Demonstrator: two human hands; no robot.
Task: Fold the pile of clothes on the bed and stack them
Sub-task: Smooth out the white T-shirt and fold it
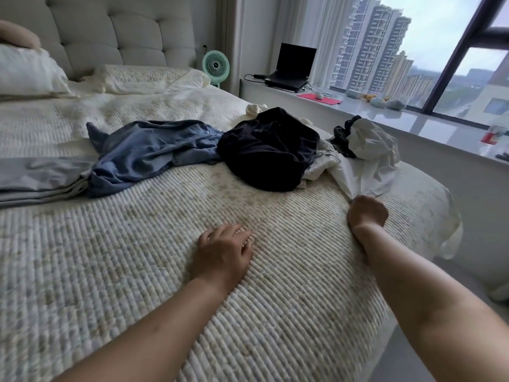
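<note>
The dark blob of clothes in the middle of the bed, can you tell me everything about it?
The dark garment is black or deep navy, soft-looking cloth, crumpled into a rounded heap, not folded. It lies on the ribbed cream bedspread near the bed's far side. Its left edge meets the blue denim-like garment, and its right edge overlaps pale clothing. Neither hand touches it. What kind of garment it is cannot be told.

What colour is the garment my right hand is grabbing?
White, held at its corner by the right hand; the head view shows it.
</note>
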